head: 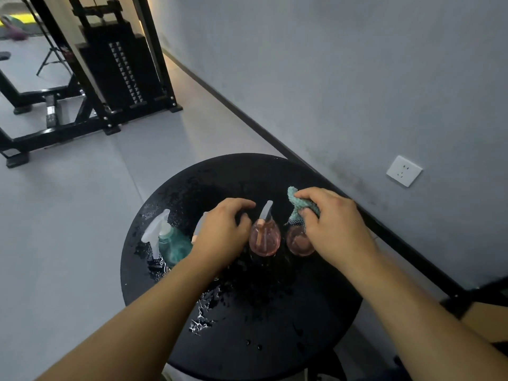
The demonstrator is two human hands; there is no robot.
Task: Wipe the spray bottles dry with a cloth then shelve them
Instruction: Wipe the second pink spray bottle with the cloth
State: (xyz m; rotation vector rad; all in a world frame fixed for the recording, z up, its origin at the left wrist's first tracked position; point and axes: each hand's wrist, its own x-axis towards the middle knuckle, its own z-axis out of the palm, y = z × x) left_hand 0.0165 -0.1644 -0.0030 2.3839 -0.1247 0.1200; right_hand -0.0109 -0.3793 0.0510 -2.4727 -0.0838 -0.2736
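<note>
The round black surface (275,325) stands close to the grey wall (330,64) on its right, its far rim almost at the dark skirting, while open floor (68,215) spreads to the left as far as the black weight machine (118,64). The nearer half of the top is bare apart from scattered water beads; the bottles stand in a row across its middle. Four spray bottles can be counted: one teal bottle (173,247) with a clear trigger head at the left, and three pinkish ones, translucent and rounded. The middle pink bottle (264,240) stands free, its pale nozzle pointing away. The right pink bottle (298,244) sits under the right hand (335,224), which grips one bunched teal cloth (298,209) and presses it onto the bottle's top. The left hand (222,229) hovers with fingers curled over the remaining pink bottle (199,229), most of which it hides; whether it actually grips that bottle cannot be told. One white socket (404,171) is set in the wall.
</note>
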